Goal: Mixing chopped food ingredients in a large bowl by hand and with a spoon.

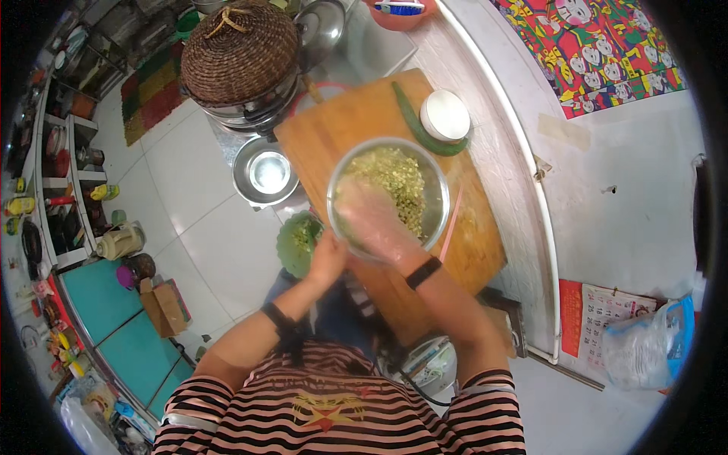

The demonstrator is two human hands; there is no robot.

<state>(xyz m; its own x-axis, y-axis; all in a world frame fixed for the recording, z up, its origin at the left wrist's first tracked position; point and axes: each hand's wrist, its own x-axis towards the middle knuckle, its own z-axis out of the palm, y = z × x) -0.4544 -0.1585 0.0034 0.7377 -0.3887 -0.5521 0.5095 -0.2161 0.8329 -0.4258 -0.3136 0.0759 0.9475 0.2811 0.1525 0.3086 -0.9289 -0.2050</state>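
Note:
A metal mixing bowl (445,196) stands on a wooden cutting board (335,122), with chopped green filling (401,170) inside. My right hand (369,213) is down in the bowl against the filling, blurred; its fingers cannot be made out clearly. At the bowl's near left rim is my left hand (331,256), its fingers closed on the edge. Just left of that hand is a green scalloped basin (293,244) holding chopped greens. Pink chopsticks (452,224) lie on the board right of the bowl. Behind it are a long green vegetable (418,128) and a white bowl (446,115).
A steamer with a woven domed lid (242,54) stands at the back left, above a steel basin (265,170). A wall with a white pipe (540,205) borders the board on the right. A cardboard box (165,310) is on the left.

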